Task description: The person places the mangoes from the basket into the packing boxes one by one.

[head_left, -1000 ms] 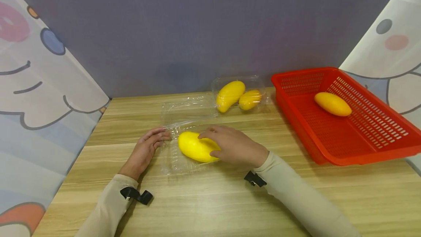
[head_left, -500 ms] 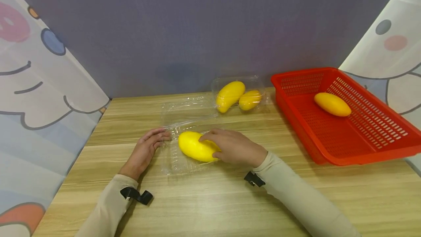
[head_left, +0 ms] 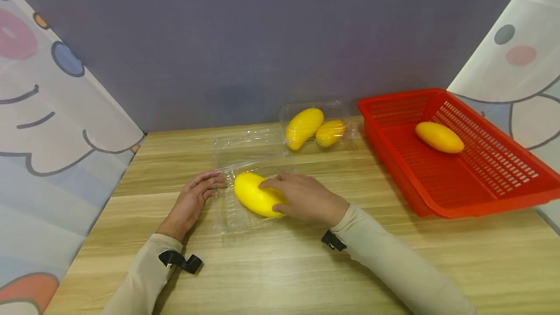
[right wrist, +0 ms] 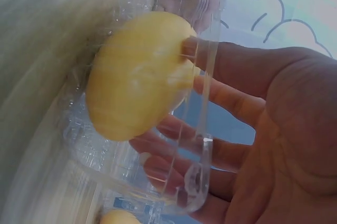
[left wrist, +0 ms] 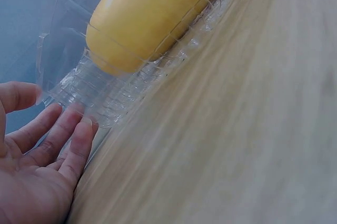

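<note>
A large yellow mango (head_left: 255, 194) lies in the base of a clear plastic clamshell box (head_left: 227, 220), whose lid (head_left: 245, 147) is folded back toward the wall. My right hand (head_left: 308, 199) grips the mango's right end, thumb on the near side and fingers over the far side. In the right wrist view the fingers are partly seen through the box wall. My left hand (head_left: 197, 198) is at the box's left side, fingers nearly straight. The left wrist view has its fingertips (left wrist: 79, 134) right at the ribbed plastic and the thumb near the rim.
Behind, a closed clear box (head_left: 337, 106) holds two mangoes (head_left: 305, 128) by the grey wall. To the right stands a red plastic basket (head_left: 393, 159) with one mango (head_left: 439, 137) inside. Wood-grain table (head_left: 262, 276) extends in front; printed curtains (head_left: 35, 159) flank both sides.
The right hand has shifted slightly left, and the mango in its grip has tilted a little within the box. The left hand has stayed in place. The head view has shifted slightly.
</note>
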`<state>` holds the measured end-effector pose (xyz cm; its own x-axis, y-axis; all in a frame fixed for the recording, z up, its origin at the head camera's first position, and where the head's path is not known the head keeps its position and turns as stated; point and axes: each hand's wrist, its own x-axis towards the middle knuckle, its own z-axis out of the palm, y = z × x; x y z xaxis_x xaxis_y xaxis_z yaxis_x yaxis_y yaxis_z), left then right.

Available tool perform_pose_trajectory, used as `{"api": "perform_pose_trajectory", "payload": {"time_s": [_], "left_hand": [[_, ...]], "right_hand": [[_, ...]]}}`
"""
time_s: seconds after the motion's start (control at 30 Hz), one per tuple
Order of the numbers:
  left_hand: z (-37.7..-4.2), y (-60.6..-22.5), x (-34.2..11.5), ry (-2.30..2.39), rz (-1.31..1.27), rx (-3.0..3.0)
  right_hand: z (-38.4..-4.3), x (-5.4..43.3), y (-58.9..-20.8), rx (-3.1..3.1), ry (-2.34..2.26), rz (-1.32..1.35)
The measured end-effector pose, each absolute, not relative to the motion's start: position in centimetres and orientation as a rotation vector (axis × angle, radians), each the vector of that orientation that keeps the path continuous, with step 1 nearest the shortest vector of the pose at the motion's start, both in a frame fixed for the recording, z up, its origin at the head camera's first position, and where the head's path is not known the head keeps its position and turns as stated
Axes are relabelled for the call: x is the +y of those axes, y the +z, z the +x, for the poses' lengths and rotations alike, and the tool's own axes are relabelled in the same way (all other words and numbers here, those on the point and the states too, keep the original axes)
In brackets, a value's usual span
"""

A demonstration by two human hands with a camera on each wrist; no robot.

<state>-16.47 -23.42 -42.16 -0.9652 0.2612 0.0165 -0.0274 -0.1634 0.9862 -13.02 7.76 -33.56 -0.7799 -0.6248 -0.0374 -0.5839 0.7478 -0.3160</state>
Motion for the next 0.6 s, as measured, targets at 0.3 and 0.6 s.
{"api": "perform_pose_trajectory", "payload": {"time_s": [0.3, 0.6], "left_hand": [[-16.4, -42.1, -23.5, 2.237, 0.278, 1.906], [-16.3, -42.1, -23.4, 2.230, 0.269, 1.917]], "right_hand": [[-13.0, 7.4, -34.0, 2.814, -0.421, -0.998], [-12.7, 6.7, -34.3, 2.802, -0.431, -1.053]]}}
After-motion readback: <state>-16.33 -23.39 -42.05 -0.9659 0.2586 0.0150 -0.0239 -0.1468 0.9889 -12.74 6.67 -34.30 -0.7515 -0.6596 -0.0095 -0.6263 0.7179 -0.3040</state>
